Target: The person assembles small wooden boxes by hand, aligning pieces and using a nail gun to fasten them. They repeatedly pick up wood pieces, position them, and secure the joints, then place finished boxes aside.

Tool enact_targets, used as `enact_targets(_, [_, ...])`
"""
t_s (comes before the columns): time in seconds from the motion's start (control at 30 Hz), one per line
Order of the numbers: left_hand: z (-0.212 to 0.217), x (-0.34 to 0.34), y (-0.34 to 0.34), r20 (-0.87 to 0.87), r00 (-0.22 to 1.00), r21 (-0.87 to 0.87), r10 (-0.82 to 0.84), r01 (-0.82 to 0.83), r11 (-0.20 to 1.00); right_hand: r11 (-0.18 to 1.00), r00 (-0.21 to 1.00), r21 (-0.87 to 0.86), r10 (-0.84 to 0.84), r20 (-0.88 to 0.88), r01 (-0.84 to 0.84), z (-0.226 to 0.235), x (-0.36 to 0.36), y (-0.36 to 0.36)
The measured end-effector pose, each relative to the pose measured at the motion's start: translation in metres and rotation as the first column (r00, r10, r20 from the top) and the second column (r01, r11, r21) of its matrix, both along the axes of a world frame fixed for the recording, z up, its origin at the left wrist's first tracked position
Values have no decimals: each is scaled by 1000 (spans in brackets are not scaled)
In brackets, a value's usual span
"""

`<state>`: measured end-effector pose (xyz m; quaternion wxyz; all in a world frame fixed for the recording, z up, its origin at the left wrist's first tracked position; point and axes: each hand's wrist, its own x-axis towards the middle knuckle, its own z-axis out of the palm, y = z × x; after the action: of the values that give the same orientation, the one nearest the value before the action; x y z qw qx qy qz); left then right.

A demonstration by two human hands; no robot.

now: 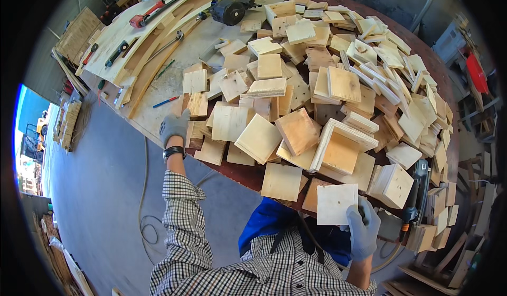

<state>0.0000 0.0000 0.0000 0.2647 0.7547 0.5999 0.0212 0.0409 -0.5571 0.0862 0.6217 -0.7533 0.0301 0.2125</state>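
Observation:
Both my hands wear grey gloves. My right hand (pixel 363 227) grips a pale square plywood piece (pixel 337 204) by its right edge, in front of the table's near edge. My left hand (pixel 174 127) is at the table's left front edge, beside a small wooden block (pixel 198 104). Its thumb and fingers look apart and nothing shows in them; whether they touch the block I cannot tell. Before me spreads a big heap of loose plywood squares, among them a reddish-brown square (pixel 298 131) and pieces joined into an open corner (pixel 340 150).
A nail gun (pixel 417 187) with an air hose stands at the table's right front. Curved wooden strips (pixel 158 47) lie at the far left with a red-handled tool (pixel 147 15), a dark power tool (pixel 230 9) and a blue pen (pixel 165 102). A hose (pixel 143 190) trails over the floor.

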Motion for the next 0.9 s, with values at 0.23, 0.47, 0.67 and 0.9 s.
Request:
enact_targets(0.23, [32, 2, -45, 314, 779, 535, -543, 328, 779, 999, 996, -47, 17, 87, -13, 8, -3, 15])
enact_targets(0.47, [75, -18, -138, 128, 391, 638, -912, 672, 377, 995, 992, -8, -95, 86, 96, 3, -4, 11])
enact_targets(0.67, [88, -9, -224, 51, 222, 765, -974, 618, 181, 988, 982, 79, -143, 120, 134, -4, 14, -1])
enact_targets(0.9, [83, 37, -302, 43, 136, 660, -990, 740, 130, 999, 988, 7, -44, 149, 44, -12, 65, 34])
